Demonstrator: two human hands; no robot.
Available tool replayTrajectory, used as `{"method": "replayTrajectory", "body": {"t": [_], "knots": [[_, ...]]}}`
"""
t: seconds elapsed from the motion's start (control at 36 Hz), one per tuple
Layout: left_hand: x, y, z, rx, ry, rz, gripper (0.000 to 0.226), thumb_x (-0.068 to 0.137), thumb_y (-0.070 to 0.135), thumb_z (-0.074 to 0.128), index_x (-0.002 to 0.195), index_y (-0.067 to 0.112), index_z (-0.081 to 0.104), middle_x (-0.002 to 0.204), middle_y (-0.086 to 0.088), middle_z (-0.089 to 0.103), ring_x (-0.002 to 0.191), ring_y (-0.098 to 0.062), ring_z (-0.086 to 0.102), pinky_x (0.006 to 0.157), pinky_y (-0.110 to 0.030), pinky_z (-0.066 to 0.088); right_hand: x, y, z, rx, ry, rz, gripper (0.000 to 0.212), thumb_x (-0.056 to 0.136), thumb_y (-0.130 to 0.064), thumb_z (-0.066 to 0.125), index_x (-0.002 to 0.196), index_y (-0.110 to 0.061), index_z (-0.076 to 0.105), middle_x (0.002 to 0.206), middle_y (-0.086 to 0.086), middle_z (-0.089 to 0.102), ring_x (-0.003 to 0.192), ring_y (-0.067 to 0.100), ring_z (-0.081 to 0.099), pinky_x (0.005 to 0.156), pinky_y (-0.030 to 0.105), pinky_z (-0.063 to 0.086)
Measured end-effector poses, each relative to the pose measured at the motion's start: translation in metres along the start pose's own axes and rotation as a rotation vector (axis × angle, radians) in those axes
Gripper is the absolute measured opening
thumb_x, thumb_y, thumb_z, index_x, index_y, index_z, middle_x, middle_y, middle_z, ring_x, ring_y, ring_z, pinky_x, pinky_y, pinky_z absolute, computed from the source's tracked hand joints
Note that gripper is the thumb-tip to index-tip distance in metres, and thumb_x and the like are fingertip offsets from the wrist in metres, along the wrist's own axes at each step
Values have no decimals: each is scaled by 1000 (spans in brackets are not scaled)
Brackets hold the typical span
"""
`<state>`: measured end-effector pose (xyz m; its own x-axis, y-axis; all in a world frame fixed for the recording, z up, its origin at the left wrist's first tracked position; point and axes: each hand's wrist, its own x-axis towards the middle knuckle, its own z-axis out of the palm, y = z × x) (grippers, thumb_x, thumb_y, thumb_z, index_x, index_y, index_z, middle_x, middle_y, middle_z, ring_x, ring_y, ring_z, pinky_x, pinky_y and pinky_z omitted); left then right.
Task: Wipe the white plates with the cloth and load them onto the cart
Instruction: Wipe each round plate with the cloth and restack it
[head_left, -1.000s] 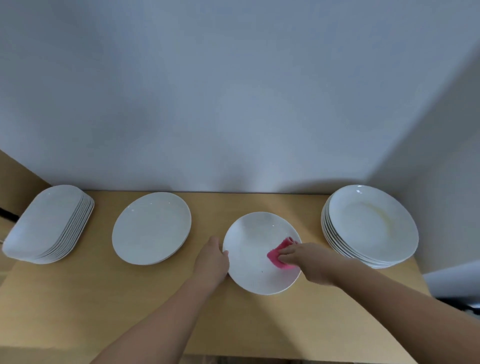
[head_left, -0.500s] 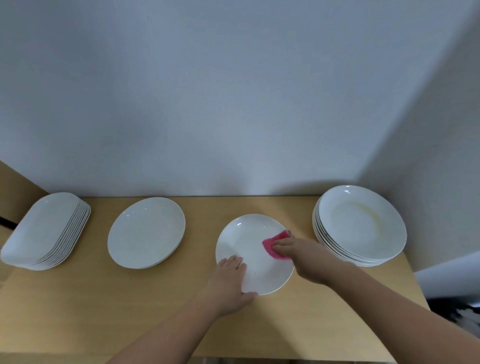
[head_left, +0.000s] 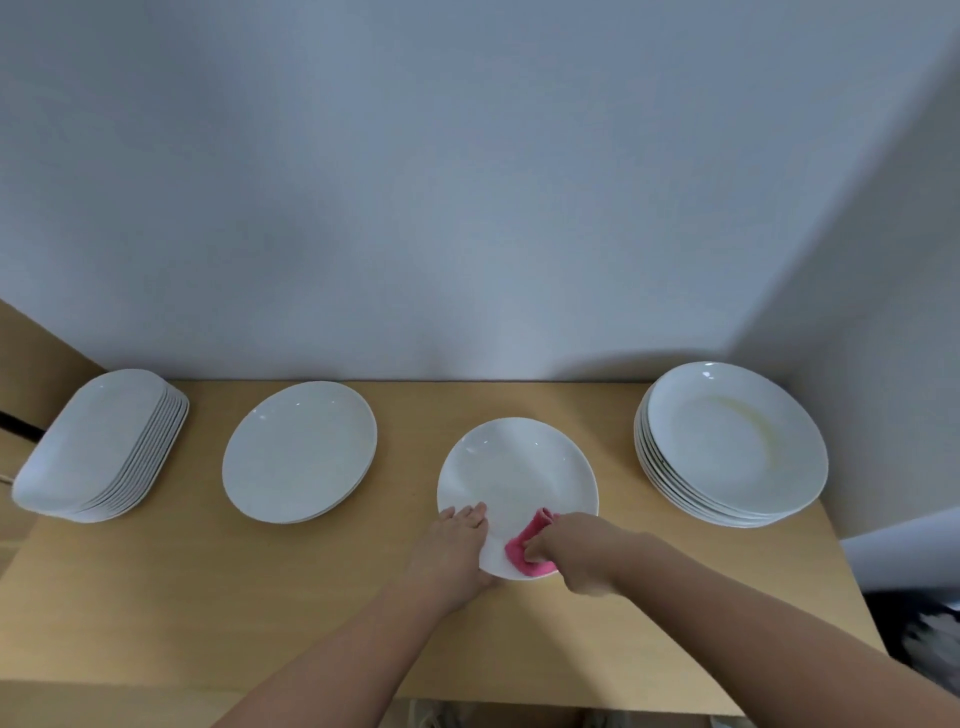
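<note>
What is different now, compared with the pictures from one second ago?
The right hand drew the pink cloth from the right part of the wiped plate to its near edge. The left hand slid from the plate's left rim round to its near-left rim, fingers resting on it. The right stack, the flat plate and the oval stack stayed put.

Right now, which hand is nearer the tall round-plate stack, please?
Right: the right hand, gripping the cloth, sits left of the stack; the left hand lies farther left.
</note>
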<state>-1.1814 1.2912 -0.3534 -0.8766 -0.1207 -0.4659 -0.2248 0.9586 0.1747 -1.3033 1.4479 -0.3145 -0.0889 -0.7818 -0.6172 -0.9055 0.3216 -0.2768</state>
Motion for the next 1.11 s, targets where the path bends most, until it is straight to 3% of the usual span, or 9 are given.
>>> {"method": "replayTrajectory", "body": {"t": [0.11, 0.25, 0.36, 0.42, 0.5, 0.64, 0.86, 1.03, 1.11], "knots": [[1, 1, -1, 6, -35, -7, 76, 96, 49, 46, 154, 9, 20, 163, -5, 15, 148, -18, 19, 121, -32, 9, -13, -5, -15, 2, -106, -14, 55, 84, 10, 38, 127, -21, 52, 104, 12, 57, 106, 34, 51, 84, 38, 47], [-1, 7, -4, 42, -18, -8, 61, 95, 36, 49, 147, 10, 33, 159, -7, 25, 143, -23, 27, 118, -36, 20, -40, 3, -28, 53, -55, 25, 42, 93, -2, 40, 120, -28, 59, 90, -5, 49, 84, 21, 43, 59, 23, 30], [-7, 20, 0, 70, 67, 107, 31, 90, 21, 46, 118, 12, 54, 131, -4, 50, 123, -23, 44, 106, -30, 29, -69, 22, -28, 158, 126, 120, 43, 98, -9, 38, 124, -38, 56, 91, -5, 51, 113, 23, 55, 85, 35, 48], [-9, 28, 5, 68, 70, 166, 25, 89, 17, 43, 110, 11, 55, 123, -3, 53, 115, -22, 48, 99, -30, 34, -79, 30, -24, 218, 184, 159, 51, 97, -3, 35, 128, -40, 52, 96, 0, 59, 137, 10, 34, 98, 34, 45], [-10, 39, 15, 30, 69, 147, 28, 91, 7, 36, 111, 11, 54, 119, -5, 53, 103, -22, 51, 80, -29, 37, -88, 36, -18, 249, 244, 197, 56, 95, 1, 34, 128, -41, 51, 89, -6, 58, 135, 13, 38, 100, 30, 41], [-8, 49, 23, 90, 44, 134, 39, 91, -2, 32, 124, 3, 51, 132, -14, 49, 120, -28, 50, 101, -42, 41, -96, 37, -4, 326, 302, 202, 62, 96, 2, 35, 132, -46, 48, 96, -12, 60, 143, 5, 23, 107, 31, 38], [-14, 60, -6, 11, 125, 112, 34, 82, -2, 34, 108, 11, 49, 96, -4, 56, 78, -20, 52, 63, -31, 35, -110, 50, -6, 378, 519, 210, 46, 97, -2, 42, 115, -39, 62, 71, -32, 47, 111, 14, 54, 114, 29, 30], [-13, 60, -46, 2, 280, -12, 45, 85, 0, 37, 125, 17, 48, 104, -1, 64, 89, -22, 63, 65, -30, 42, -118, 52, -26, 435, 719, 182, 54, 98, -2, 43, 90, -53, 56, 66, -35, 47, 81, -1, 39, 97, 12, 28], [-10, 60, -69, -74, 331, -87, 38, 90, 5, 38, 123, 19, 52, 99, 2, 63, 91, -22, 62, 68, -30, 42, -117, 52, -35, 433, 783, 164, 43, 98, -4, 45, 88, -44, 57, 65, -13, 52, 71, 11, 44, 103, 10, 23]]}}
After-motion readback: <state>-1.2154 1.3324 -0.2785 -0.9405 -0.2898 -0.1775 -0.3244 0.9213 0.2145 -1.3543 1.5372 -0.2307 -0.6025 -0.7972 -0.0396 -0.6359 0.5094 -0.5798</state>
